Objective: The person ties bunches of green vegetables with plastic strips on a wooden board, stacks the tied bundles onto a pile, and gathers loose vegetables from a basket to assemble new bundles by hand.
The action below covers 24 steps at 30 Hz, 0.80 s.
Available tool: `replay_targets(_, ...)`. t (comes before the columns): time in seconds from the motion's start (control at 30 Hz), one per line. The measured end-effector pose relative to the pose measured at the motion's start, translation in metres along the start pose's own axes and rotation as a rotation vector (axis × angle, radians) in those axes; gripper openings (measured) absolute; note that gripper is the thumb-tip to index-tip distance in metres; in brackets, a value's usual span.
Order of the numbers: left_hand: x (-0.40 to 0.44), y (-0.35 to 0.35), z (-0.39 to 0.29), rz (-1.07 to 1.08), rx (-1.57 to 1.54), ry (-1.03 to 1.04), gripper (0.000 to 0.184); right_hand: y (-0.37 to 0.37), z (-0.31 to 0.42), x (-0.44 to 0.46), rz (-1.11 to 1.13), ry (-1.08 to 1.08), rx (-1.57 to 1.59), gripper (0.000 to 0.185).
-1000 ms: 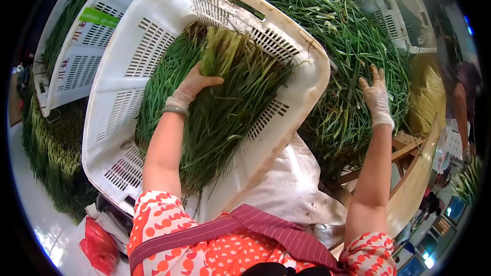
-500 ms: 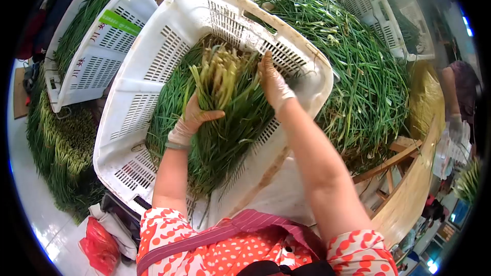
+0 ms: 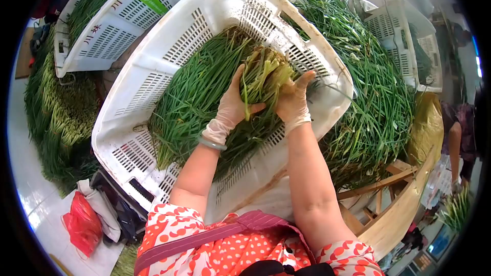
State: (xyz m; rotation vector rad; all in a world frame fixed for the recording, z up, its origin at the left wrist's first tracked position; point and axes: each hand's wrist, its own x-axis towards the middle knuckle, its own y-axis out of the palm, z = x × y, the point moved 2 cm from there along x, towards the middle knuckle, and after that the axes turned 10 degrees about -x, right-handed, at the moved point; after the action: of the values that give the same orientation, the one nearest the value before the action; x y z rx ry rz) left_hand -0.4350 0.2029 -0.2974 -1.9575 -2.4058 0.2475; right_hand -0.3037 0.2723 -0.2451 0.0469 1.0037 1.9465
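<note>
Clasping a stalk bundle (image 3: 265,74) from both sides, left grip (image 3: 234,103) and right grip (image 3: 293,102) curl closely against it.

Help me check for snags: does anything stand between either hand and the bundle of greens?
Apart from what look like thin gloves, nothing visible: the left hand and right hand are at opposite sides of the bundle. The white crate has walls around the bundle, not in between.
</note>
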Motion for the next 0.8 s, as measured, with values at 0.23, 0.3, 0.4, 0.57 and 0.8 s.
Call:
replay_targets(0.23, -0.014, 0.039, -0.018, -0.007, -0.057, -0.176, 0.089, 0.004, 0.009, 0.005, -0.228, -0.067, -0.329, 0.082)
replay_targets(0.3, -0.021, 0.038, -0.038, -0.021, 0.109, -0.132, 0.089, -0.002, 0.015, 0.003, -0.188, 0.039, -0.394, 0.081)
replay_targets(0.4, -0.025, 0.04, -0.049, 0.027, 0.214, -0.105, 0.1, -0.008, 0.021, 0.005, -0.152, 0.006, -0.457, 0.071)
replay_targets(0.57, -0.032, 0.042, -0.048, 0.023, 0.202, -0.065, 0.103, -0.01, 0.023, 0.003, -0.023, 0.098, -0.559, 0.045)
replay_targets(0.8, -0.015, -0.017, -0.034, 0.391, -0.719, -0.391, 0.058, -0.029, 0.026, -0.023, -0.083, -0.005, -0.396, 0.035)
